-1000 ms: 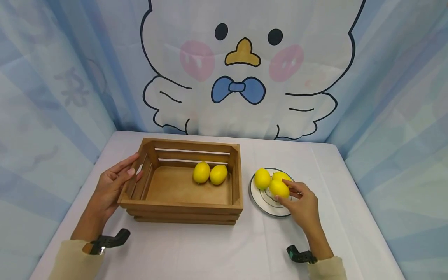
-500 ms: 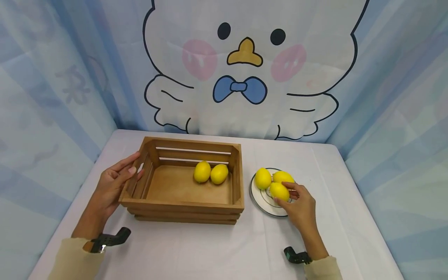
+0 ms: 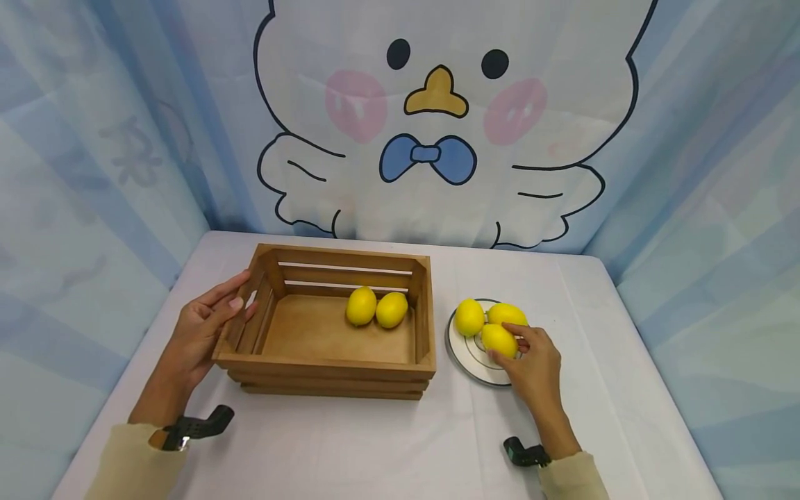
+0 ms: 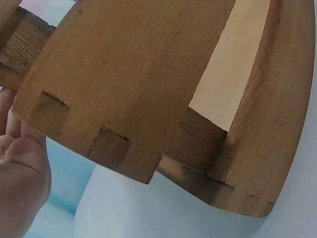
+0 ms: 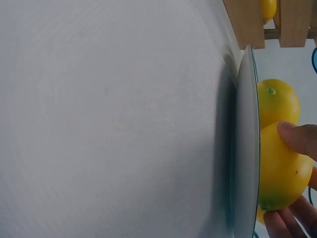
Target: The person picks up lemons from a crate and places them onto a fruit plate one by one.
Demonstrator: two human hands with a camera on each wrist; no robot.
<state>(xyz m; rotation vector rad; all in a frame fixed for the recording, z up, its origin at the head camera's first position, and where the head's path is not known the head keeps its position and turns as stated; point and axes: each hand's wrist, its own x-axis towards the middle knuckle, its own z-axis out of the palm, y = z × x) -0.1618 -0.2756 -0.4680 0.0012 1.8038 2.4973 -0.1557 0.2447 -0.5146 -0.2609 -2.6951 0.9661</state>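
Note:
My left hand grips the left end of a slatted wooden crate, thumb over the wall and fingers at its outer side. Two yellow lemons lie side by side toward the crate's back right. On a white plate with a dark rim sit three more lemons. My right hand holds the front lemon between thumb and fingers. Behind it rest a left lemon and a back lemon. In the right wrist view the held lemon is low against the plate.
The crate stands left of the plate with a narrow gap between them. A white cloth covers the table. Light blue curtains hang on both sides, and a curtain with a cartoon figure closes off the back.
My right hand has shifted slightly left and its fingers are closer round the front lemon. More of the back lemon shows. The left hand and crate stay as they were.

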